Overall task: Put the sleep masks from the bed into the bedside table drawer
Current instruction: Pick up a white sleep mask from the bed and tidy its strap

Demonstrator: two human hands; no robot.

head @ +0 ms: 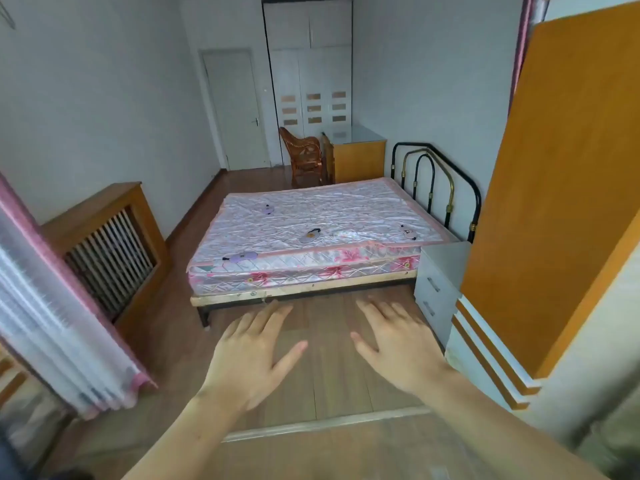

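Several sleep masks lie on the pink quilted bed point(346, 209): a purple mask point(242, 256) at the near left corner, a small one point(267, 209) at the far left, a grey mask point(310, 235) in the middle and a pale mask point(408, 233) near the headboard side. The grey bedside table point(440, 282) stands right of the bed, both of its drawers closed. My left hand point(251, 355) and my right hand point(398, 344) hover palm down over the floor in front of the bed, fingers spread, holding nothing.
An orange wooden door point(561, 168) stands open at the right. A wooden radiator cover point(110, 247) and pink curtain point(52, 313) are at the left. A wicker chair point(301, 157), a desk point(356, 157) and a white wardrobe point(311, 81) stand beyond the bed.
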